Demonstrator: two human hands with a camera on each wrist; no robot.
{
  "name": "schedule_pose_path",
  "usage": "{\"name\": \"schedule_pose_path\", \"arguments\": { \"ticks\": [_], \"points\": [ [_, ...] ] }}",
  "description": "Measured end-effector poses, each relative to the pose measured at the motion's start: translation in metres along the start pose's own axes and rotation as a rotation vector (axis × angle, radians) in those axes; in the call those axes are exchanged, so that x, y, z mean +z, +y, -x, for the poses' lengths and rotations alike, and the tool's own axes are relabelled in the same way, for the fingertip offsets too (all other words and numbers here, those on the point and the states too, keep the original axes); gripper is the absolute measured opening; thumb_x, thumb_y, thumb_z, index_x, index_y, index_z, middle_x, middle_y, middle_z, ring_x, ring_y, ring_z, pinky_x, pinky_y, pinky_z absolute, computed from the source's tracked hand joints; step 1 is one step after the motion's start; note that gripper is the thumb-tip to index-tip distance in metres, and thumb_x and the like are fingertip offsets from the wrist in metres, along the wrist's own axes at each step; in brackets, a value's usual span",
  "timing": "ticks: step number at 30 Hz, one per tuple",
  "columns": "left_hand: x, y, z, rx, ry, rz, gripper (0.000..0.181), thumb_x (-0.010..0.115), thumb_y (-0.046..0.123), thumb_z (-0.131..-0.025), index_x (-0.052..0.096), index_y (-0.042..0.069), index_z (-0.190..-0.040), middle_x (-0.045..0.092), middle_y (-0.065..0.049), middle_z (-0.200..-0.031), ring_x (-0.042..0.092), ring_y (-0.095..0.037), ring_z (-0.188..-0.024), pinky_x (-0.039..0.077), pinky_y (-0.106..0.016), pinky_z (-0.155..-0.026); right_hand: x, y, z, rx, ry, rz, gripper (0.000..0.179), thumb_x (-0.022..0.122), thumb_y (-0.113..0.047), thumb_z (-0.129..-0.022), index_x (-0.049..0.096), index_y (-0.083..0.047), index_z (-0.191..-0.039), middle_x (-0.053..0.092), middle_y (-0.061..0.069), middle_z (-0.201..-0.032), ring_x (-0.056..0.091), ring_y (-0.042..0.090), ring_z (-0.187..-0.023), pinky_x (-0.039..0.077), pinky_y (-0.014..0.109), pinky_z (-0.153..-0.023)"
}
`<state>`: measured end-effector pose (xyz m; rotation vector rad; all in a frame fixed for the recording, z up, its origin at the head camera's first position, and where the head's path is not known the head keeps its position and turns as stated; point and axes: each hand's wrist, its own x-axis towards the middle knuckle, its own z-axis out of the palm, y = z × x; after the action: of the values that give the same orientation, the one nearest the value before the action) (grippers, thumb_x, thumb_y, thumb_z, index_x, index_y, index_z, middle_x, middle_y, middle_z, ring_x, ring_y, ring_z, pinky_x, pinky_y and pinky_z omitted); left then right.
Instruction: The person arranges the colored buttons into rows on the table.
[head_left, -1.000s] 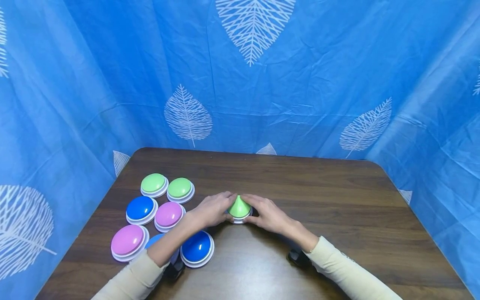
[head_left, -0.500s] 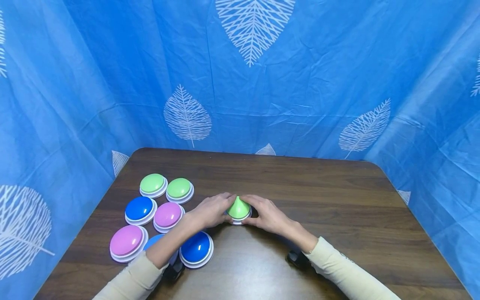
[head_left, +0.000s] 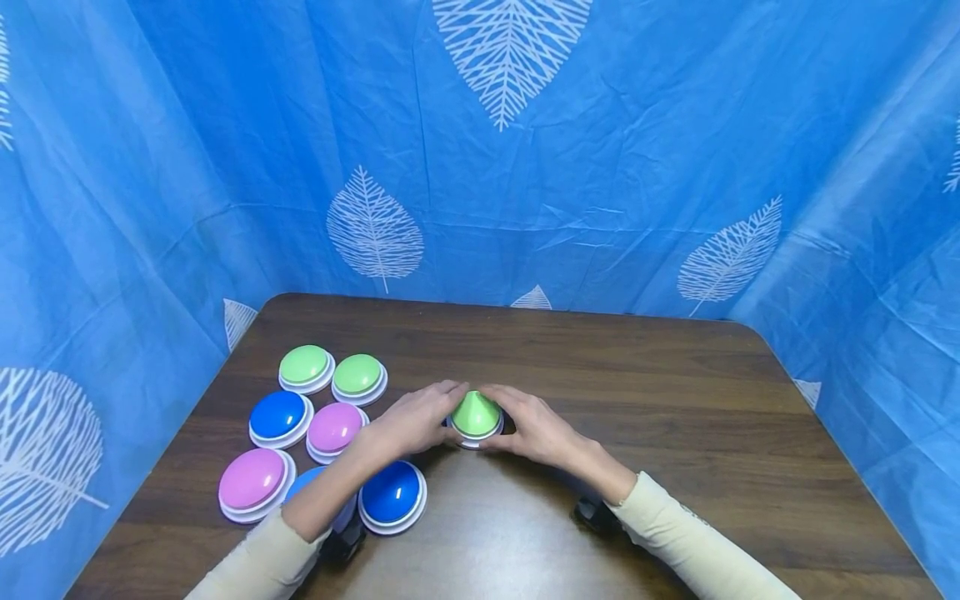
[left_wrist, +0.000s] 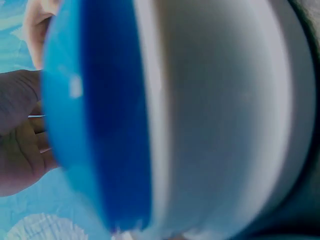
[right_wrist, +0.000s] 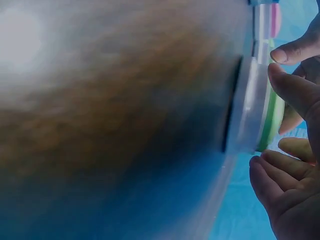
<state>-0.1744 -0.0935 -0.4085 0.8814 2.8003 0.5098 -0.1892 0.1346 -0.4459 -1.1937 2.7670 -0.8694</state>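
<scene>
A green push button (head_left: pixel 476 415) with a white round base sits near the middle of the table, between both hands. My left hand (head_left: pixel 420 419) holds its left side, thumb at the near rim and fingers at the far side. My right hand (head_left: pixel 536 427) curves around the right side in the same way. The right wrist view shows the button's white base (right_wrist: pixel 248 107) edge-on, with the right thumb at one end and the fingers at the other. Hands cover both flanks of the green dome. In the left wrist view a blue button (left_wrist: pixel 117 115) hides most of the work.
At the left stand several more push buttons: two green (head_left: pixel 303 365), two pink (head_left: pixel 252 481) and several blue (head_left: pixel 391 492). The left forearm passes over one blue button (head_left: pixel 303 482). Blue leaf-patterned curtains (head_left: pixel 607 167) surround the brown wooden table (head_left: pixel 675 400).
The left hand has shifted slightly left, and more of the green button's left side shows. The right hand stays nearly the same. The other buttons have not moved.
</scene>
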Motion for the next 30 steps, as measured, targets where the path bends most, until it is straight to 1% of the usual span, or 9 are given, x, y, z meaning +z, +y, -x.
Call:
{"name": "schedule_pose_path", "arguments": {
  "ticks": [3,5,9,12,18,22,24,26,30],
  "points": [
    [-0.007,0.003,0.010,-0.008,0.026,-0.021,0.071,0.078,0.033,-0.087,0.049,0.002,-0.143,0.055,-0.016,-0.137,0.055,-0.030,-0.124,0.049,-0.048,-0.097,-0.002,-0.007,-0.002,-0.019,0.000,-0.012,0.074,0.081,-0.034,-0.084,0.048,-0.004,-0.143,0.053,0.013,-0.140,0.057,0.022,-0.120,0.050,0.037,-0.096],
    [-0.011,0.005,0.019,-0.022,0.030,-0.035,0.072,0.079,0.036,-0.085,0.050,0.003,-0.142,0.056,-0.016,-0.135,0.055,-0.031,-0.123,0.049,-0.049,-0.096,-0.003,-0.013,-0.003,-0.044,-0.005,-0.018,0.076,0.081,-0.034,-0.084,0.047,-0.004,-0.144,0.052,0.014,-0.141,0.057,0.022,-0.120,0.050,0.037,-0.096],
    [-0.018,0.010,0.039,-0.063,0.031,-0.058,0.078,0.082,0.040,-0.081,0.051,0.000,-0.140,0.055,-0.019,-0.137,0.053,-0.035,-0.126,0.047,-0.051,-0.099,-0.002,-0.029,-0.004,-0.092,-0.041,-0.011,0.081,0.080,-0.038,-0.084,0.043,-0.003,-0.147,0.049,0.014,-0.145,0.054,0.025,-0.126,0.047,0.037,-0.100],
    [-0.019,0.011,0.056,-0.098,0.041,-0.080,0.082,0.084,0.043,-0.078,0.052,-0.002,-0.139,0.054,-0.020,-0.138,0.052,-0.037,-0.127,0.045,-0.053,-0.101,0.003,-0.043,-0.006,-0.125,-0.076,-0.010,0.084,0.080,-0.040,-0.083,0.042,-0.002,-0.147,0.048,0.013,-0.147,0.050,0.024,-0.130,0.045,0.037,-0.103],
    [-0.011,0.010,0.089,-0.123,0.113,-0.080,0.086,0.088,0.047,-0.070,0.058,-0.005,-0.132,0.059,-0.020,-0.131,0.057,-0.038,-0.119,0.048,-0.055,-0.095,0.016,-0.064,-0.009,-0.197,-0.131,0.010,0.087,0.081,-0.044,-0.081,0.043,-0.001,-0.146,0.050,0.012,-0.146,0.046,0.019,-0.134,0.038,0.032,-0.109],
    [-0.003,0.009,0.108,-0.170,0.134,-0.081,0.089,0.089,0.051,-0.066,0.059,-0.004,-0.130,0.060,-0.019,-0.128,0.058,-0.039,-0.116,0.047,-0.055,-0.095,0.026,-0.072,-0.009,-0.218,-0.173,0.039,0.088,0.080,-0.047,-0.081,0.044,0.000,-0.145,0.050,0.012,-0.145,0.046,0.020,-0.135,0.035,0.030,-0.110],
    [0.000,0.008,0.115,-0.199,0.134,-0.071,0.089,0.089,0.051,-0.065,0.060,-0.003,-0.129,0.060,-0.018,-0.128,0.058,-0.039,-0.115,0.047,-0.056,-0.095,0.031,-0.074,-0.008,-0.222,-0.192,0.052,0.088,0.080,-0.048,-0.081,0.044,0.001,-0.145,0.051,0.012,-0.144,0.046,0.020,-0.134,0.035,0.030,-0.110],
    [0.002,0.006,0.120,-0.210,0.143,-0.064,0.089,0.090,0.051,-0.064,0.060,-0.002,-0.128,0.060,-0.018,-0.126,0.059,-0.039,-0.113,0.048,-0.056,-0.092,0.035,-0.075,-0.008,-0.220,-0.206,0.068,0.088,0.080,-0.048,-0.081,0.044,0.001,-0.145,0.052,0.012,-0.144,0.046,0.019,-0.134,0.035,0.029,-0.110],
    [0.007,0.002,0.128,-0.188,0.167,-0.079,0.089,0.091,0.051,-0.061,0.061,-0.003,-0.126,0.061,-0.017,-0.122,0.060,-0.037,-0.109,0.050,-0.055,-0.090,0.041,-0.079,-0.009,-0.210,-0.219,0.109,0.089,0.080,-0.050,-0.079,0.045,0.000,-0.145,0.052,0.012,-0.143,0.046,0.018,-0.134,0.034,0.027,-0.110]
  ]
}}
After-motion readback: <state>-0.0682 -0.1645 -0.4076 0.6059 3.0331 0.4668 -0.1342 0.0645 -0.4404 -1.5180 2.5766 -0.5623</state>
